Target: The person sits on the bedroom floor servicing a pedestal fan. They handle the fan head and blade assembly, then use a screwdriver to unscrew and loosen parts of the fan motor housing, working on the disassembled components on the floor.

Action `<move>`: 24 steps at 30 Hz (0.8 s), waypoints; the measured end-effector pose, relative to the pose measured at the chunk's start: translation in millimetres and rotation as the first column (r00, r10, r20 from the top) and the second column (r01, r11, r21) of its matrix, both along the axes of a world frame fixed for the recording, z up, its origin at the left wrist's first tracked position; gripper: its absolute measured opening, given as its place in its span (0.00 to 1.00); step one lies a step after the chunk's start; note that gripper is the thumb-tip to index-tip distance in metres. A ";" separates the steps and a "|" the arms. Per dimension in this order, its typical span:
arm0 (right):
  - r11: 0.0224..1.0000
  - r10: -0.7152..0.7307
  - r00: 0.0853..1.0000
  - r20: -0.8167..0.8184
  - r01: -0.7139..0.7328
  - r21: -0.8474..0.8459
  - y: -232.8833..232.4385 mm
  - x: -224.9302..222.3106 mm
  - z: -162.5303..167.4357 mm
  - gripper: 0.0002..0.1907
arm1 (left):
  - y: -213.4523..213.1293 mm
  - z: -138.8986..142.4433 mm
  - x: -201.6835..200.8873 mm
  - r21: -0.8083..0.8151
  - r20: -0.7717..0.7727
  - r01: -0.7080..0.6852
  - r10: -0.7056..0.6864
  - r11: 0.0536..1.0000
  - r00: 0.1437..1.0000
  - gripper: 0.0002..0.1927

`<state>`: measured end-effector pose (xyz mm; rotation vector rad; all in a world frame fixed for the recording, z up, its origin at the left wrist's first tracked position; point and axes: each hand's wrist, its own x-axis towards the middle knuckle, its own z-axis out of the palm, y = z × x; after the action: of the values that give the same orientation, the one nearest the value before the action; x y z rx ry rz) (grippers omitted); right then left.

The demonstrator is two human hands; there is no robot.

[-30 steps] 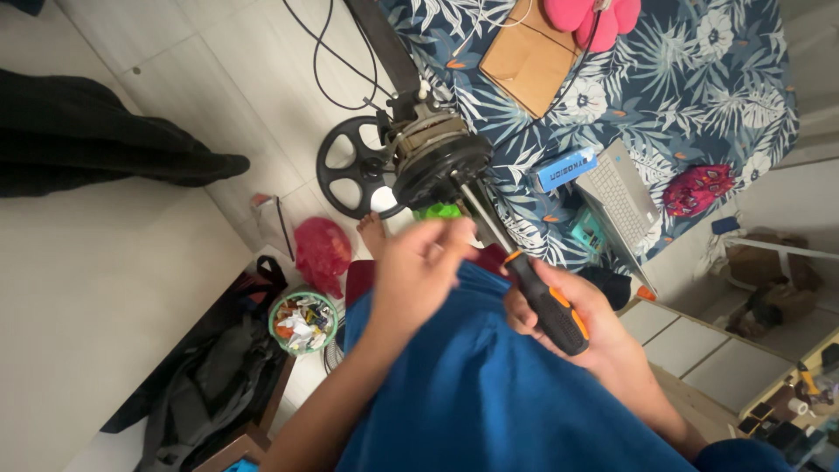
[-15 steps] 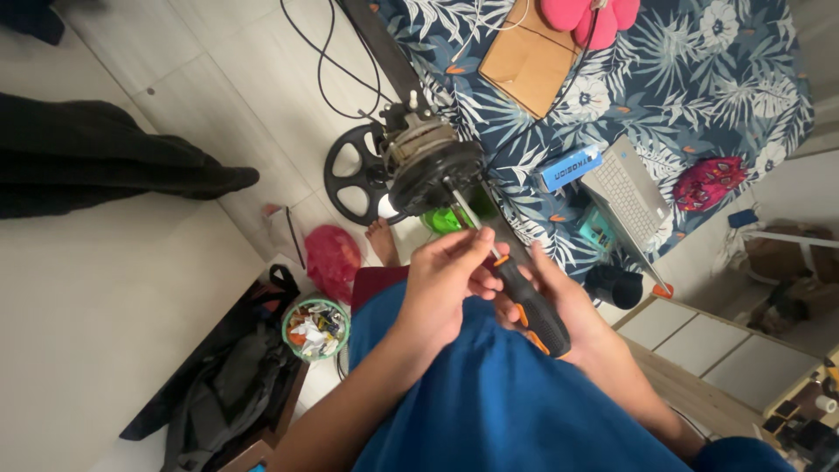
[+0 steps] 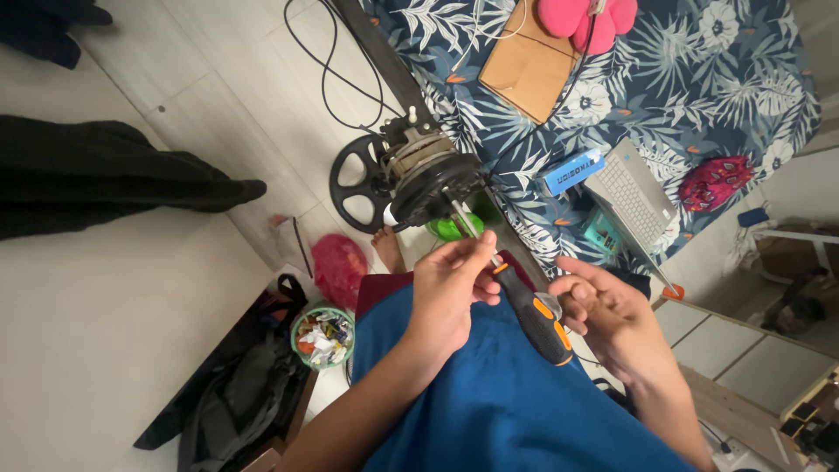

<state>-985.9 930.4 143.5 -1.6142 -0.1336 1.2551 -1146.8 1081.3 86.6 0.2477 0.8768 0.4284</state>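
The left hand (image 3: 450,288) pinches the screwdriver (image 3: 516,293) shaft, its tip at the motor (image 3: 428,170); the right hand (image 3: 612,315), half open, barely touches the handle; fastening looks unfinished.

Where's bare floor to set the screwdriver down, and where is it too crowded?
Bare pale floor lies left, between the dark trousers and the black bag. More tiles lie free at top, left of the black cable. Crowded: around the wheel assembly, red bag, scrap bowl, and the floral bedding holding the laptop.
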 end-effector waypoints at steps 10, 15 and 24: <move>0.928 0.361 0.864 0.350 -0.370 -0.043 -5.7 -31.8 45.1 0.37 | 3.1 -5.2 3.0 -0.057 -0.020 -0.025 0.024 0.998 1.000 0.14; 0.744 0.666 0.509 0.546 -0.504 -0.439 16.8 -49.6 68.1 0.47 | 2.0 -5.1 1.0 -0.052 0.006 -0.039 0.040 0.998 0.999 0.14; 0.846 0.524 0.704 0.479 -0.363 -0.391 -4.0 -48.7 31.1 0.22 | 5.8 6.0 -3.8 -0.024 0.059 -0.001 0.002 1.000 0.998 0.17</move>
<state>-1034.6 926.5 174.6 -2.2638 -0.8173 1.1252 -1150.6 1087.1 92.6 0.2109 0.8236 0.4240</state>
